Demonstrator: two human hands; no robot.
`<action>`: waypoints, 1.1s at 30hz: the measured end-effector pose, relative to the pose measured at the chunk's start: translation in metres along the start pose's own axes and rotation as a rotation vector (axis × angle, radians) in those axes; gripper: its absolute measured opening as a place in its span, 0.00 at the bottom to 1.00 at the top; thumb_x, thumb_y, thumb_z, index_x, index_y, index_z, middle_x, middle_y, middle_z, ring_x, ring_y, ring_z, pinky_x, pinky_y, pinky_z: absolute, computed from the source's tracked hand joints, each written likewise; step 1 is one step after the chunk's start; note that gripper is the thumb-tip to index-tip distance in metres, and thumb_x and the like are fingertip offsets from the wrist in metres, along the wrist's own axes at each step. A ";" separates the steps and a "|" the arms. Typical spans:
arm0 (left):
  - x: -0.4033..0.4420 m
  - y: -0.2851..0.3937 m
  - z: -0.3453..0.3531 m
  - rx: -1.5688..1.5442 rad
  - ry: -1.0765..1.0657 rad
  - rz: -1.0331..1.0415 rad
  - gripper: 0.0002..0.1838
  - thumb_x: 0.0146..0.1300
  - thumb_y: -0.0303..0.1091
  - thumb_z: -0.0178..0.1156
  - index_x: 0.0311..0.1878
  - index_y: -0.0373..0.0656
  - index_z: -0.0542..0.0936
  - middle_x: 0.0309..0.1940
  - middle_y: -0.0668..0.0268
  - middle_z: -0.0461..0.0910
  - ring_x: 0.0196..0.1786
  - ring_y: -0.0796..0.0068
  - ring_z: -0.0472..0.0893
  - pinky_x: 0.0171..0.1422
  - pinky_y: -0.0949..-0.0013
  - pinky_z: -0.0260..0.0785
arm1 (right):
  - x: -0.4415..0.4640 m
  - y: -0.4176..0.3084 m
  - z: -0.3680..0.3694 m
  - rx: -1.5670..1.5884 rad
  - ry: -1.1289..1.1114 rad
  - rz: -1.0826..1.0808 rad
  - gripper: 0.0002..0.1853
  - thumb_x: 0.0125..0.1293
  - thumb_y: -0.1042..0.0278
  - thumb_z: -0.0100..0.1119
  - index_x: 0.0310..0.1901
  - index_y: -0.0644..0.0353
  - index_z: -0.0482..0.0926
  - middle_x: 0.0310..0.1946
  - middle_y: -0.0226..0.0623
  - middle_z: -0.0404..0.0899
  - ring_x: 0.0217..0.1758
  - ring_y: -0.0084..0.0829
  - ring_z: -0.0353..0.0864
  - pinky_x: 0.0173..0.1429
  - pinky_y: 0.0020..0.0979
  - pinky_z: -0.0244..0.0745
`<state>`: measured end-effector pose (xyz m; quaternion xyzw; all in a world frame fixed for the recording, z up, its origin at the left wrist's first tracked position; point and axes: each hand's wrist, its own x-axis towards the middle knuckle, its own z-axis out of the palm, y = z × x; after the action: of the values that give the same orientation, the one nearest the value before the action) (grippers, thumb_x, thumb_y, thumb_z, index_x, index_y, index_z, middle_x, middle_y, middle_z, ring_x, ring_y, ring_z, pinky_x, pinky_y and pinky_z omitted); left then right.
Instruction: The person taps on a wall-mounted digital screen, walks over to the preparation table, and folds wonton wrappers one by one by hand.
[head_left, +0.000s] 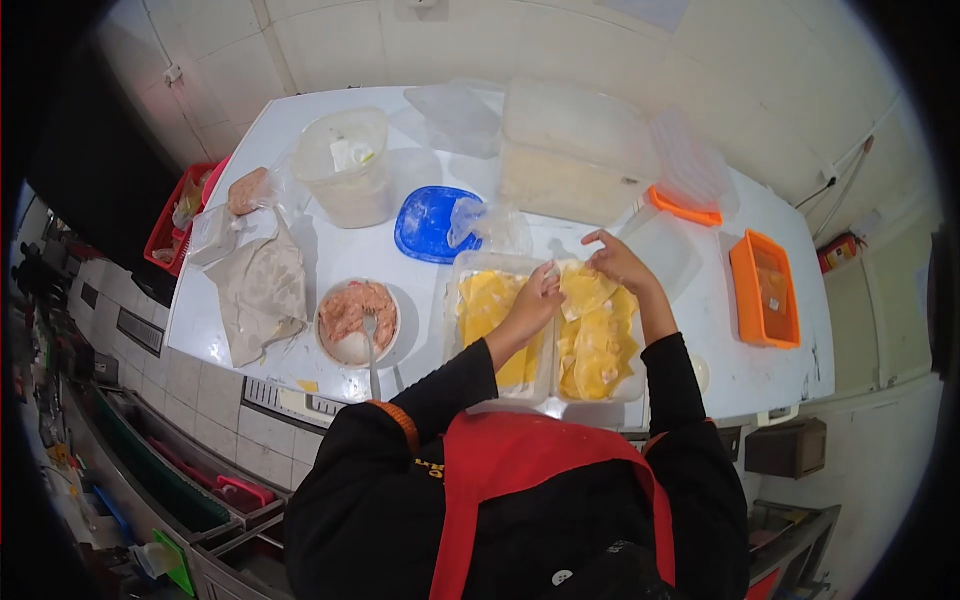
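Note:
A pale yellow dough wrapper is between my two hands, above the right part of a clear plastic container. My left hand has its fingers closed at the wrapper's left edge. At the wrapper's upper right edge, my right hand has its index finger stretched out, apart from the thumb. Folded yellow dough pieces fill the right part of the container. More yellow dough sheets lie in the left part. A bowl of minced meat with a metal fork stands to the left.
A blue lid with a plastic bag lies behind the container. Large plastic bins stand at the back. A crumpled cloth-like sheet is at the left, and an orange tray sits at the right.

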<state>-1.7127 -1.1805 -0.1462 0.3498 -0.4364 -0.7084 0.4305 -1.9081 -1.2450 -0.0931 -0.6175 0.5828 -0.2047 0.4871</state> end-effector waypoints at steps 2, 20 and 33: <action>-0.007 0.011 -0.005 0.069 0.060 -0.003 0.32 0.63 0.24 0.51 0.70 0.39 0.52 0.63 0.52 0.64 0.64 0.65 0.67 0.65 0.66 0.61 | 0.014 0.012 -0.004 -0.137 0.050 0.009 0.19 0.54 0.76 0.58 0.50 0.58 0.70 0.24 0.33 0.75 0.31 0.25 0.75 0.38 0.26 0.69; -0.055 0.086 -0.073 0.013 0.197 0.102 0.23 0.62 0.22 0.49 0.63 0.39 0.65 0.56 0.59 0.73 0.58 0.68 0.73 0.60 0.70 0.65 | -0.026 0.006 0.053 -0.792 0.170 -0.494 0.26 0.54 0.72 0.57 0.58 0.56 0.69 0.38 0.36 0.78 0.49 0.38 0.71 0.54 0.39 0.62; -0.073 0.012 -0.069 1.470 0.035 0.214 0.09 0.54 0.28 0.57 0.39 0.40 0.80 0.39 0.57 0.79 0.46 0.60 0.77 0.49 0.58 0.69 | -0.048 -0.013 0.059 -0.784 0.301 -0.552 0.24 0.56 0.76 0.55 0.56 0.58 0.71 0.43 0.42 0.77 0.50 0.42 0.72 0.55 0.40 0.65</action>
<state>-1.6207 -1.1383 -0.1522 0.5145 -0.8227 -0.1822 0.1590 -1.8644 -1.1810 -0.0933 -0.8488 0.4946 -0.1782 0.0568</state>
